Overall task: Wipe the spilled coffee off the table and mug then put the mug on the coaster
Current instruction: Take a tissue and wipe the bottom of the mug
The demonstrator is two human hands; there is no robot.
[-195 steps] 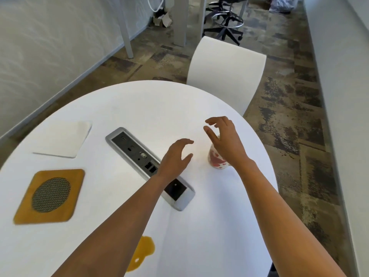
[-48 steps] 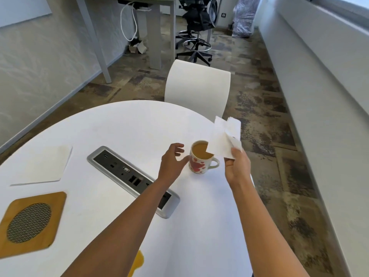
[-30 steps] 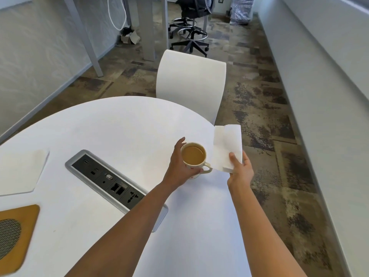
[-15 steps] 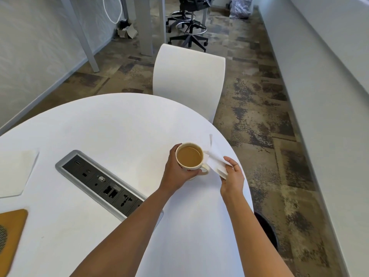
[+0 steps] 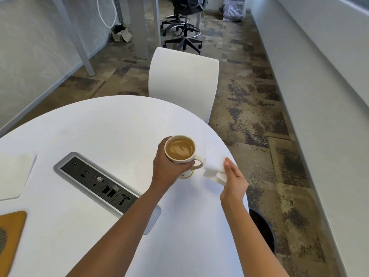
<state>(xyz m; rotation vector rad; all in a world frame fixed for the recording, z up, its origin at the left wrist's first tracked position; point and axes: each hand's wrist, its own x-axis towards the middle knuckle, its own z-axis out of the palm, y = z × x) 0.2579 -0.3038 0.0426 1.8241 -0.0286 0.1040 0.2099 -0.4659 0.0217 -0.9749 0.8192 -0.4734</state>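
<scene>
A cream mug full of coffee is in my left hand, which wraps around its left side and holds it a little above the white round table. Its handle points right. My right hand holds a folded white napkin just right of the handle, near the table's right edge. The wooden coaster with a dark mesh centre lies at the far left, partly cut off by the frame. No spill is visible from here.
A grey power-socket panel is set into the table between the coaster and the mug. A white napkin lies at the left. A white chair stands behind the table, and a dark bin sits on the floor at the right.
My left hand took hold of the mug and lifted it slightly. My right hand brought the napkin down from the air to beside the mug's handle.
</scene>
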